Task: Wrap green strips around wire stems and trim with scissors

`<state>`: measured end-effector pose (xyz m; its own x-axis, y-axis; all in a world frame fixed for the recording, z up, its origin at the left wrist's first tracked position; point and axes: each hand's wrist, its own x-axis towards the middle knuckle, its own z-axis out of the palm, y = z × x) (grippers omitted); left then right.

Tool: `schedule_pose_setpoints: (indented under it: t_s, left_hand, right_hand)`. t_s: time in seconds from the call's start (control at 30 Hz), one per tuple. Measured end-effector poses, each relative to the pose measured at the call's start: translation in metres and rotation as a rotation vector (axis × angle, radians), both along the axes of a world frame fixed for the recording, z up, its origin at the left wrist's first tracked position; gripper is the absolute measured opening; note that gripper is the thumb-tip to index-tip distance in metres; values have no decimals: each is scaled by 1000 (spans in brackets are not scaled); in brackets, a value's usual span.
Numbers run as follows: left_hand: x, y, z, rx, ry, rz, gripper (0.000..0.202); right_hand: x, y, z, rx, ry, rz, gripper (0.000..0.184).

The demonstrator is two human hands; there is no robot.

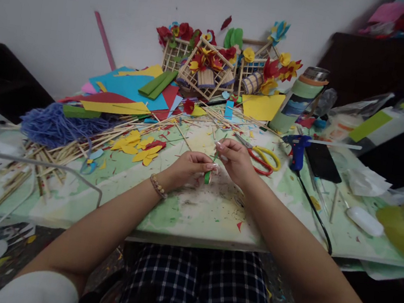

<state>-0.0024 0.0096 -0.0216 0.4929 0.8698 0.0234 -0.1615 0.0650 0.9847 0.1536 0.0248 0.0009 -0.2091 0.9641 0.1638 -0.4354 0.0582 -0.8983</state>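
My left hand [189,166] and my right hand [235,160] meet over the middle of the table [193,215], both pinched on a thin green stick-like piece [208,175] held just above the surface. The left fingers grip its lower part and the right fingertips hold its upper end. A beaded bracelet [158,186] circles my left wrist. Red and yellow scissors [263,158] lie just right of my right hand. Yellow paper petals [138,146] lie to the left of my left hand.
Wooden sticks [70,148] and blue yarn [53,124] spread at left. Coloured paper sheets [127,93] and stick baskets with paper flowers [213,70] stand at the back. A blue glue gun [298,147], a tall bottle [299,100] and plastic bags [375,123] sit at right.
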Motion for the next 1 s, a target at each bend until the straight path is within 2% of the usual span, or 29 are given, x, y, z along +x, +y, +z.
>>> schedule_pose_setpoints:
  t_s: [0.53, 0.83, 1.0]
  left_hand:
    - [0, -3, 3, -41, 73, -20, 23]
    - [1, -3, 4, -80, 158, -55, 28]
    - [3, -3, 6, -87, 169, -48, 29]
  right_hand:
    - [9, 5, 3, 9, -9, -52, 22]
    - [14, 10, 6, 42, 10, -236, 18]
    - [18, 12, 9, 59, 57, -269, 15]
